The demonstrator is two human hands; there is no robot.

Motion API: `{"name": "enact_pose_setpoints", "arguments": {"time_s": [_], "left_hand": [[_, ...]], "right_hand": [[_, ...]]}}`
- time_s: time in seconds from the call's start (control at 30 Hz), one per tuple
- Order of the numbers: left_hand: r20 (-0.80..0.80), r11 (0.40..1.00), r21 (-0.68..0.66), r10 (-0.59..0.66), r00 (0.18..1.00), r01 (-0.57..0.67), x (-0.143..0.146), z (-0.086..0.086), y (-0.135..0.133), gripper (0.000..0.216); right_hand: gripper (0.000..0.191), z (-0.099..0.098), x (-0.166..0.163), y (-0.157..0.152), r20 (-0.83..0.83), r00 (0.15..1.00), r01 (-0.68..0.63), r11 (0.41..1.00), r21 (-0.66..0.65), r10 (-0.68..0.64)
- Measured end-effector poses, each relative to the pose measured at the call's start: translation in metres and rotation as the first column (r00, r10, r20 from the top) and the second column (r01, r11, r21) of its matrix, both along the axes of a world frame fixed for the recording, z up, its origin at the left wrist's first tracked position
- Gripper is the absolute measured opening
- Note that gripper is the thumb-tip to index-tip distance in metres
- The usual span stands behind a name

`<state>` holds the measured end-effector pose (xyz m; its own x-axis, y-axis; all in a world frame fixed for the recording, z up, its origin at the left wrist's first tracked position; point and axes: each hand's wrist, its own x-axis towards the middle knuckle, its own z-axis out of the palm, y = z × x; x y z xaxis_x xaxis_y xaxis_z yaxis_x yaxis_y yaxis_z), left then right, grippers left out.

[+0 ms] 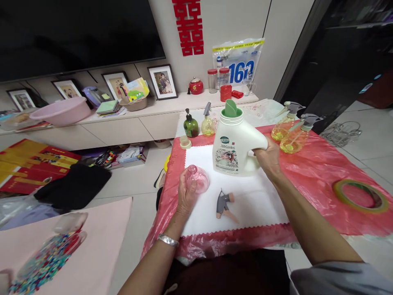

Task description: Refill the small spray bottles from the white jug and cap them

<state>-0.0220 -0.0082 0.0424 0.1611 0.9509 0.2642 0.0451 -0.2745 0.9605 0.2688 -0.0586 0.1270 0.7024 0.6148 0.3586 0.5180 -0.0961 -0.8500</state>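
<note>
I've got the left hand (187,196) wrapped round a small pink bottle (198,178), fingers curled on its near side, bottle resting on the white cloth (254,200) at frame centre-left. My right hand (268,157) has its fingers closed thru the handle of the big white detergent jug (235,147), which stands upright on the cloth at frame centre, just right of the pink bottle w/ a small gap between them.

Judgement on the step: looks like a pour from jug into bottle. To do it well I'd keep the left grip low on the bottle so the mouth stays clear, tip the jug slowly from the handle, and bring the green spout (231,110) right over the opening before any liquid comes. The neck is narrow, so a thin stream is safer; the cloth would catch drips.

Orientation: jug's long axis is vertical, spout pointing up toward frame top, handle facing right, label facing me. Pink bottle seems to lean a bit, its open neck toward upper left of itself; can't tell the exact tilt, it's transparent and partly hidden by my fingers.

A grey trigger sprayer (223,203) lies on its side on the cloth below the jug, tube pointing lower right. Two yellow spray bottles (291,135) stand at upper right on the red desk cover (313,184).
</note>
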Motion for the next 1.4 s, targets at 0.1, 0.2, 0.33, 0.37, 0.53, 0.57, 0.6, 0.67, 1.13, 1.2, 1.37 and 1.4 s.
{"name": "enact_pose_setpoints", "arguments": {"time_s": [0.1, 0.2, 0.33, 0.37, 0.53, 0.57, 0.6, 0.67, 1.13, 1.2, 1.37, 1.4], "left_hand": [[0.002, 1.0, 0.008, -0.018, 1.0, 0.018, 0.0, -0.004, 0.001, 0.066], [0.01, 1.0, 0.014, -0.018, 1.0, 0.018, 0.0, -0.006, 0.003, 0.064], [0.02, 1.0, 0.022, -0.014, 1.0, 0.014, 0.0, -0.002, 0.001, 0.066], [0.018, 1.0, 0.023, -0.013, 1.0, 0.013, 0.0, 0.0, 0.001, 0.066], [0.017, 0.997, 0.062, -0.043, 0.999, 0.042, -0.002, 0.006, -0.001, 0.058], [0.022, 0.996, 0.068, -0.051, 0.998, 0.049, -0.002, 0.005, 0.0, 0.057], [0.029, 0.996, 0.07, -0.056, 0.998, 0.054, -0.002, 0.005, 0.0, 0.057], [0.04, 0.997, 0.058, -0.052, 0.998, 0.05, -0.002, 0.003, 0.002, 0.057], [-0.105, 0.978, 0.198, -0.037, 0.994, 0.057, 0.002, 0.004, -0.004, 0.075], [-0.121, 0.977, 0.207, -0.032, 0.992, 0.057, 0.003, 0.005, -0.005, 0.07], [-0.11, 0.975, 0.217, -0.032, 0.993, 0.055, 0.003, 0.005, -0.005, 0.068], [-0.11, 0.975, 0.217, -0.032, 0.993, 0.055, 0.003, 0.005, -0.005, 0.068]], "right_hand": [[0.034, 0.007, 0.002, -0.021, 0.095, 0.995, -0.026, 0.994, -0.104, 0.036], [0.048, 0.006, -0.006, -0.054, 0.224, 0.974, 0.059, 0.987, -0.148, -0.024], [0.036, -0.013, -0.043, -0.094, 0.438, 0.892, 0.003, 0.966, -0.259, 0.115], [0.03, -0.018, -0.056, -0.1, 0.446, 0.868, -0.078, 0.949, -0.307, 0.216], [0.022, -0.031, -0.11, -0.1, 0.424, 0.713, -0.301, 0.79, -0.534, 0.559], [0.021, -0.032, -0.115, -0.097, 0.419, 0.695, -0.302, 0.767, -0.566, 0.584], [0.021, -0.031, -0.119, -0.094, 0.414, 0.683, -0.3, 0.748, -0.592, 0.601], [0.019, -0.03, -0.122, -0.09, 0.401, 0.672, -0.298, 0.723, -0.624, 0.623], [0.032, 0.07, -0.106, -0.079, -0.159, 0.906, -0.327, 0.888, 0.323, 0.392], [0.031, 0.084, -0.114, -0.068, -0.23, 0.891, -0.267, 0.861, 0.432, 0.392], [0.033, 0.09, -0.132, -0.039, -0.273, 0.815, -0.327, 0.795, 0.512, 0.511], [0.035, 0.087, -0.134, -0.034, -0.268, 0.815, -0.341, 0.799, 0.496, 0.514]]}}
